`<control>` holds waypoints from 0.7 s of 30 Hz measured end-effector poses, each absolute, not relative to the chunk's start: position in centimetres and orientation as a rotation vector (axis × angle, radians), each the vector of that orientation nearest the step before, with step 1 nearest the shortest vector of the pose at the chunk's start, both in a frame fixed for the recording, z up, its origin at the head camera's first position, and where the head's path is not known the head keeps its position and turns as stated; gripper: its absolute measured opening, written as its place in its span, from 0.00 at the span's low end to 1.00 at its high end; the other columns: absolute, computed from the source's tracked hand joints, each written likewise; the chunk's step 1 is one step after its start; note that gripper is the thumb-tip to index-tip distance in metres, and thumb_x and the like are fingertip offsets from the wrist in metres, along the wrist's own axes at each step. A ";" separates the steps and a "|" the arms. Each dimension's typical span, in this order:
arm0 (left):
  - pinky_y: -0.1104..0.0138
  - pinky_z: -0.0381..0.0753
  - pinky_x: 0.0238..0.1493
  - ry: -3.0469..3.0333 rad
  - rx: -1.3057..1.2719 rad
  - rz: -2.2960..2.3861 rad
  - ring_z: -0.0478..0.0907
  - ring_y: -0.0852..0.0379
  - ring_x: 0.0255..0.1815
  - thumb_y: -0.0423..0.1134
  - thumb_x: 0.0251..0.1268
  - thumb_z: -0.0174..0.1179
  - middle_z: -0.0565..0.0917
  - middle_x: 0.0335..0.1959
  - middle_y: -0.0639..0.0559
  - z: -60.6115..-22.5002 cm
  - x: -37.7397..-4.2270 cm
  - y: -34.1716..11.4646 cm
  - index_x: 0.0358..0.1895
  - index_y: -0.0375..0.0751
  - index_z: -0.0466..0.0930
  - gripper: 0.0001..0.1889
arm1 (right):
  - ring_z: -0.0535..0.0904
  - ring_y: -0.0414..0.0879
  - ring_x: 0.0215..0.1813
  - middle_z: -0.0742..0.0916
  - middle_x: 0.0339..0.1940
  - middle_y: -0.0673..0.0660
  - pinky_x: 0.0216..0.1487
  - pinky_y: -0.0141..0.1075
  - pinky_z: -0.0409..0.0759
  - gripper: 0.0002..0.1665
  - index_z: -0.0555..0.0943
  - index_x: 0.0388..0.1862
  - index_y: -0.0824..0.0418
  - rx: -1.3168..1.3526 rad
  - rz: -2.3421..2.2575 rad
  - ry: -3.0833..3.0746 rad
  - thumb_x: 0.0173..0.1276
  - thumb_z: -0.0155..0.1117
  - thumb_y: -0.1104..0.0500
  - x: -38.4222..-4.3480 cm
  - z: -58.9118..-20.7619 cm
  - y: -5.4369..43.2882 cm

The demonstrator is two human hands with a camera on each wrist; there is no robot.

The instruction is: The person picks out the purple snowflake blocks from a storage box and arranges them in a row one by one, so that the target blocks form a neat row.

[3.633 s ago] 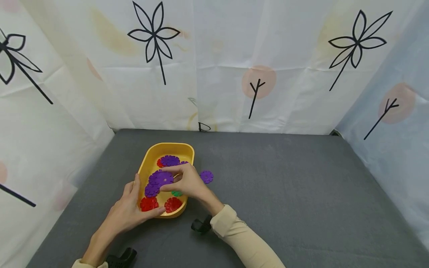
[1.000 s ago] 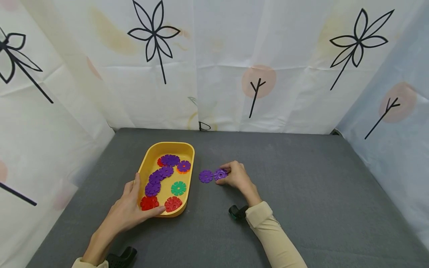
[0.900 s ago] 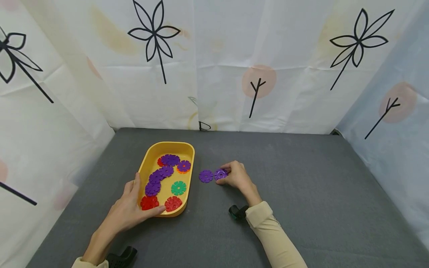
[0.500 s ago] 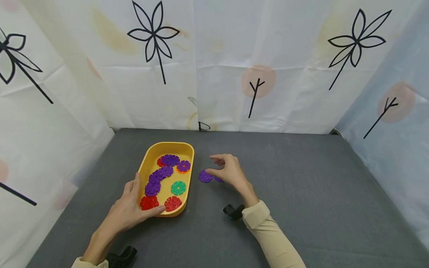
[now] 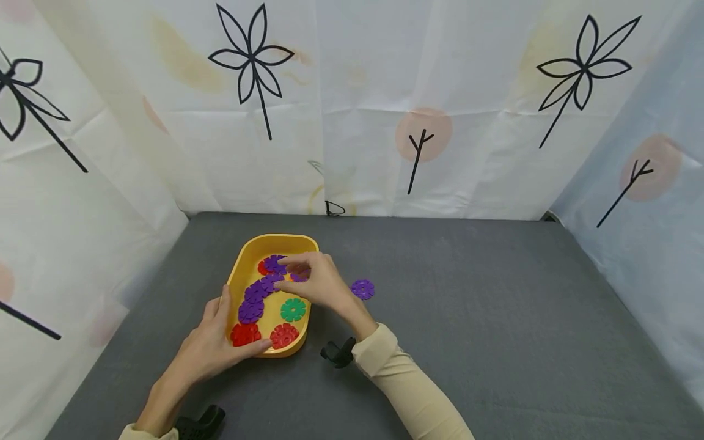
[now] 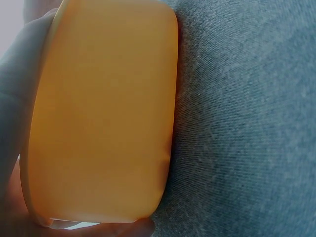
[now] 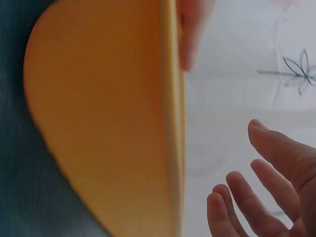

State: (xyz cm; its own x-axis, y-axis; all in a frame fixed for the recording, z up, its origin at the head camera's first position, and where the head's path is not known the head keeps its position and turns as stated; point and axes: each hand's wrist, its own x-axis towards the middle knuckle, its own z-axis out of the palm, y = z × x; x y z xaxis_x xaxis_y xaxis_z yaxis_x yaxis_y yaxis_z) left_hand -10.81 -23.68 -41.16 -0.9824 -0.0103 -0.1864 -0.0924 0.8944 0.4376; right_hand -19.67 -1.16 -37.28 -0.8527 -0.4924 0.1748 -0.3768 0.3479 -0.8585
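My left hand (image 5: 206, 345) grips the near-left corner of a yellow plastic tray (image 5: 238, 269), fingers along its left side and thumb at the near rim. Inside lie several notched, flower-shaped purple discs (image 5: 251, 310), red discs (image 5: 284, 335) and a green disc (image 5: 293, 310). My right hand (image 5: 319, 280) hovers over the tray's right part, near the purple discs at the back; its fingers (image 7: 259, 212) are spread in the right wrist view, nothing between them. Just right of that hand a purple disc (image 5: 363, 289) lies on the table.
The grey cloth-covered table (image 5: 467, 318) stretches to the right of the tray. A white printed curtain (image 5: 363, 140) hangs behind and at both sides. Dark straps (image 5: 338, 353) are at both wrists.
My right hand carried a purple disc out of the tray and set it on the table beside another. It let go, lifted and moved left, back over the tray. The left hand stayed put.
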 end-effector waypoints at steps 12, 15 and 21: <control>0.43 0.85 0.47 2.901 -0.032 0.699 0.79 0.33 0.54 0.75 0.49 0.68 0.55 0.74 0.28 -41.2 -10.6 -24.0 0.82 0.36 0.25 0.75 | 0.88 0.49 0.54 0.91 0.53 0.59 0.51 0.24 0.83 0.25 0.85 0.60 0.62 -0.924 -1.397 2.423 0.66 0.75 0.55 -18.8 -39.9 -7.2; 0.44 0.86 0.46 2.901 -0.019 0.712 0.80 0.36 0.52 0.74 0.49 0.68 0.55 0.74 0.29 -41.2 -10.6 -24.0 0.83 0.37 0.26 0.75 | 0.88 0.48 0.55 0.91 0.54 0.57 0.51 0.23 0.83 0.24 0.85 0.60 0.61 -0.849 -1.381 2.407 0.66 0.75 0.57 -18.7 -40.9 -7.8; 0.43 0.85 0.50 2.893 -0.025 0.723 0.79 0.35 0.55 0.75 0.49 0.67 0.55 0.74 0.29 -41.3 -10.6 -24.0 0.83 0.37 0.25 0.75 | 0.87 0.41 0.57 0.91 0.55 0.51 0.55 0.24 0.82 0.24 0.86 0.61 0.56 -0.828 -1.172 2.495 0.65 0.75 0.57 -18.4 -41.9 -8.5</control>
State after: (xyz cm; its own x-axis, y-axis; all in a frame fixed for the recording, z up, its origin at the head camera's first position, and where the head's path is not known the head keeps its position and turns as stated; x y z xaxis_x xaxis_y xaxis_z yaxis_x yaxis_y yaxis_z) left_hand -10.61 -23.98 -41.29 -0.9872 0.0224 -0.1577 -0.0545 0.8829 0.4663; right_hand -18.41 -8.53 -41.85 -0.8030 -0.5959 0.0047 -0.3842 0.5116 -0.7685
